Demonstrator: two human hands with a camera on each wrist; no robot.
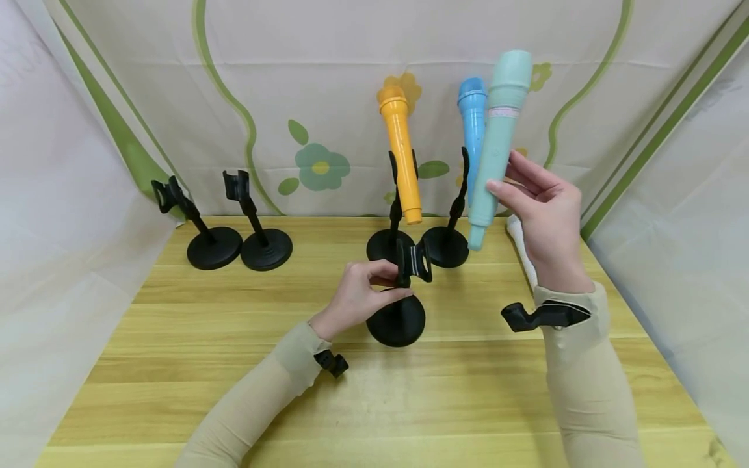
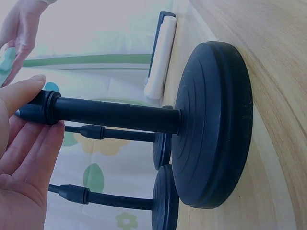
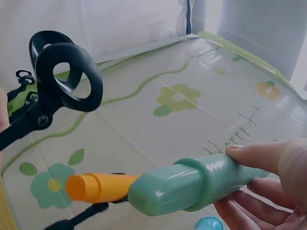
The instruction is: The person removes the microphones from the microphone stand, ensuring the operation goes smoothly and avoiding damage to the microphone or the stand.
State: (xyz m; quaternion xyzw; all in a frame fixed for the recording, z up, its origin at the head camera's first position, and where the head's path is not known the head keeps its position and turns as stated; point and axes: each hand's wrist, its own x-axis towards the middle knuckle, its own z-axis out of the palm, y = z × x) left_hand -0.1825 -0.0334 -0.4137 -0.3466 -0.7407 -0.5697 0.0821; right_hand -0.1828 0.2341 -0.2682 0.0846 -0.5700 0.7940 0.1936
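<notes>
My right hand [image 1: 550, 221] holds a mint-green microphone [image 1: 497, 140] between thumb and fingers, its head up and its narrow tail end angled down to the left. With thumb and fingers, my left hand [image 1: 354, 299] pinches the upper part of a black microphone stand [image 1: 396, 325], just under its clip. The stand's round base rests on the table, as the left wrist view shows along its pole [image 2: 117, 115]. In the right wrist view the stand's clip [image 3: 45, 72] holds nothing, and the green microphone's tail [image 3: 165, 190] is apart from it.
Behind, an orange microphone [image 1: 399, 143] and a blue microphone [image 1: 471, 110] sit in black stands. Two more stands [image 1: 213, 248] [image 1: 266, 250] with bare clips are at the back left. A white elongated object [image 1: 522, 252] lies beyond my right wrist. A patterned cloth [image 1: 351, 39] closes the back.
</notes>
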